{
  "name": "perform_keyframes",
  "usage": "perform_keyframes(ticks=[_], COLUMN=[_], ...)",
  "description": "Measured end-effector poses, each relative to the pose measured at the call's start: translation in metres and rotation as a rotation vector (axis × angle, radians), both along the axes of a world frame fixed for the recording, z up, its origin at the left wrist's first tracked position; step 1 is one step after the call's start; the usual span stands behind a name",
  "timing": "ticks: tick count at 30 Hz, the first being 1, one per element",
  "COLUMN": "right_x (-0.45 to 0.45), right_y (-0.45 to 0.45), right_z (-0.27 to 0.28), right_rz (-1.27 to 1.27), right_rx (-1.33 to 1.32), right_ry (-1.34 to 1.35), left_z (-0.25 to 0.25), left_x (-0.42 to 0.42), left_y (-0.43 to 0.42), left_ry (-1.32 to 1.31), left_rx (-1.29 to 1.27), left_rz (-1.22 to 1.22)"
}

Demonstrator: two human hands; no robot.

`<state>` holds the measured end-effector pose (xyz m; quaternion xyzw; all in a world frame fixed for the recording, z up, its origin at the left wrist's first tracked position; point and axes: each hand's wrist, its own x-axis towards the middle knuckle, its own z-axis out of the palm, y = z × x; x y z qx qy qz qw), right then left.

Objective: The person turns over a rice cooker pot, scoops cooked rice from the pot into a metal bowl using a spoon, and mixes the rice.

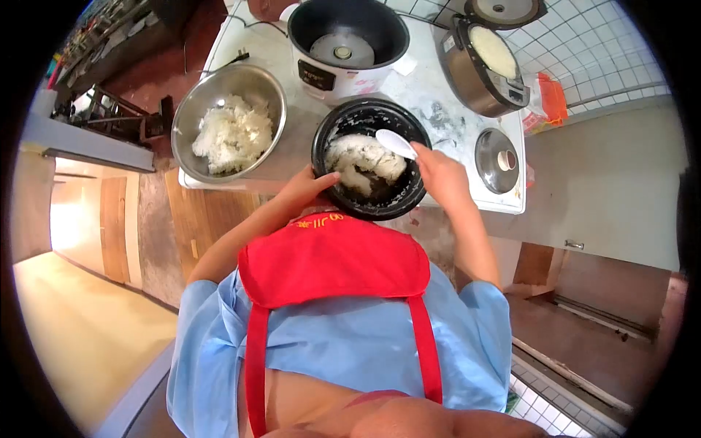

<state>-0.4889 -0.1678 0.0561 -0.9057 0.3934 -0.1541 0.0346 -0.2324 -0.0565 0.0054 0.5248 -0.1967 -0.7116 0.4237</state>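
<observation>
My left hand (310, 186) is closed on the left rim of a black inner pot (372, 210), its thumb over the edge and its other fingers mostly hidden. The pot is tilted toward me at the table's front edge and holds white rice (365, 157), with grains stuck to its wall. My right hand (440, 174) grips a white paddle (395, 142), whose blade is over the rice at the pot's upper right. Left of the pot, a steel bowl (275, 91) holds a heap of rice (237, 137).
An open white cooker (339, 82) stands behind the pot. At the back right is a brown cooker (467, 69) with its lid up and rice inside. A round lid (496, 157) lies on the white table (292, 157) at right. An orange and white bag (549, 102) is beyond the right edge.
</observation>
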Motion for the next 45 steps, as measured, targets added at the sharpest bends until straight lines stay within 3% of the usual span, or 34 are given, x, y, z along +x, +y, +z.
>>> perform_keyframes(ticks=[3, 6, 10, 16, 19, 21, 26, 29, 34, 39, 42, 43, 45], right_x=[-0.010, -0.027, -0.052, -0.087, -0.095, -0.098, -0.103, -0.114, -0.118, -0.107, -0.101, -0.097, -0.095], right_y=[0.013, 0.024, 0.042, 0.066, 0.078, 0.077, 0.067, 0.060, 0.045, 0.029, 0.021, 0.020, 0.016], right_z=[0.000, -0.003, 0.017, 0.089, 0.110, 0.108, 0.073, 0.054, 0.041, 0.035, 0.032, 0.032, 0.028], right_rz=[-0.067, -0.078, -0.156, -0.285, -0.316, -0.336, -0.369, -0.391, -0.357, -0.301, -0.280, -0.277, -0.272], right_rx=[0.043, 0.107, 0.165, -0.149, -0.246, -0.253, -0.109, 0.020, 0.021, 0.074, 0.120, 0.132, 0.139], right_ry=[-0.087, -0.201, -0.422, -0.563, -0.551, -0.570, -0.675, -0.650, -0.685, -0.729, -0.737, -0.740, -0.715], left_z=[-0.014, -0.032, 0.008, 0.073, 0.116, 0.150, 0.182, 0.167, 0.152, 0.135, 0.142, 0.162, 0.133], left_x=[0.006, 0.000, -0.015, -0.027, -0.014, -0.001, 0.050, 0.080, 0.107, 0.126, 0.121, 0.113, 0.120], left_y=[-0.010, -0.015, -0.018, -0.036, -0.047, -0.054, -0.091, -0.129, -0.164, -0.190, -0.200, -0.190, -0.212], left_ry=[0.107, 0.115, 0.160, 0.234, 0.198, 0.162, 0.152, 0.072, -0.054, -0.305, -0.973, -1.122, -1.503], left_rx=[0.115, 0.106, 0.084, -0.185, -0.208, -0.253, -0.438, -0.423, -0.325, -0.378, -0.191, -0.158, -0.242], left_rz=[-0.085, 0.064, -0.019, -0.048, 0.068, 0.185, 0.301, 0.407, 0.476, 0.327, 0.154, -0.040, 0.045])
